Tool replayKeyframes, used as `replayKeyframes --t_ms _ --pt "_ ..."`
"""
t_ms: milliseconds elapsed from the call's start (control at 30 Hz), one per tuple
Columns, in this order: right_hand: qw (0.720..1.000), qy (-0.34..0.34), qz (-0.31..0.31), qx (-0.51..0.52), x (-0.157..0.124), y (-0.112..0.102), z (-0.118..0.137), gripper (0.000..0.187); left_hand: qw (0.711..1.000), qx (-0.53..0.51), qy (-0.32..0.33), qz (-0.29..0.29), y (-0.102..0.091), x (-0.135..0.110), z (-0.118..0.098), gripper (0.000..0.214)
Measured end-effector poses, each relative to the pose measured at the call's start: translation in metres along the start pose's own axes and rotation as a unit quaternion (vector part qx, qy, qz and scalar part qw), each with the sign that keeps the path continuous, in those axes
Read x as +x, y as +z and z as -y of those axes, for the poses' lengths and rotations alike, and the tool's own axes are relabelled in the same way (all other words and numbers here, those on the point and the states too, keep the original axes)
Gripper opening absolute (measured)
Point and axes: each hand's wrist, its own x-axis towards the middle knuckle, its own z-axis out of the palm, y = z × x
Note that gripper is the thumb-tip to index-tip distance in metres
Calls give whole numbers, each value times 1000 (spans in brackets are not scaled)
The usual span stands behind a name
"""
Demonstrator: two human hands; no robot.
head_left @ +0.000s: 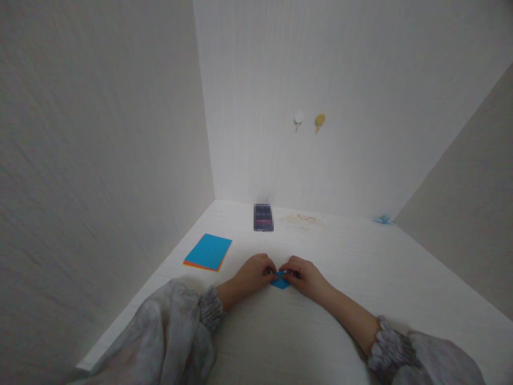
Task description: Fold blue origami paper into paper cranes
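Note:
A small folded piece of blue paper lies on the white table between my hands, its lower point toward me. My left hand pinches its left side with thumb and fingers. On the opposite side, my right hand grips the paper in the same way, fingertips curled in. The two hands nearly meet over the paper's top edge, which they partly cover. To the left rests a stack of coloured paper, blue on top with orange and yellow edges showing underneath.
A dark, pixelated rectangular object stands near the back wall. Blue scraps sit in the far right corner, and a brownish stain marks the table's back. A white hook and a yellow hook are on the wall.

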Motion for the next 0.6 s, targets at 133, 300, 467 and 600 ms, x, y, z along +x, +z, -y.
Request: replayKeyframes --t_ms 133,300,467,600 --pt "1000 -23 6 -3 -1 -5 0 16 999 17 28 -3 0 -2 -1 7" --pt "998 -59 -1 19 -3 -5 -2 11 999 13 48 7 -1 -4 0 6" --pt "996 -88 -11 11 -5 -2 -4 13 996 0 88 23 -1 -6 2 12" --pt "996 -84 -12 3 -6 -2 -1 16 996 8 93 14 -1 -7 5 14"
